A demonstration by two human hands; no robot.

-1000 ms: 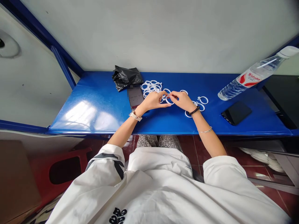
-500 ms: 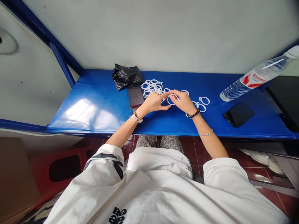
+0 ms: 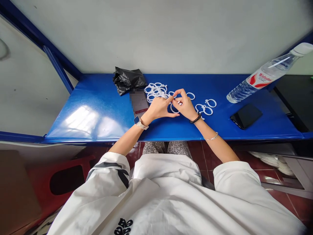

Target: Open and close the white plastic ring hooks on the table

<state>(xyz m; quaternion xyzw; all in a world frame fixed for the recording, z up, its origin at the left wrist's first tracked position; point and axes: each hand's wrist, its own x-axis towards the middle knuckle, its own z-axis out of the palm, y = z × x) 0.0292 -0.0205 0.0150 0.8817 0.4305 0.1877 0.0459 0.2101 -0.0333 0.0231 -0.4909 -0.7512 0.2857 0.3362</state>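
one slim, round white ring [image 3: 171,110], open-centred, in the right hand's [image 3: 184,107] pinch, left hand [image 3: 158,107] thumb-spread, its hold unclear

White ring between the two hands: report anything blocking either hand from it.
Nothing visible does. The white ring sits at the fingertips of the left hand and right hand; the ring pile lies beyond the left hand, not between.
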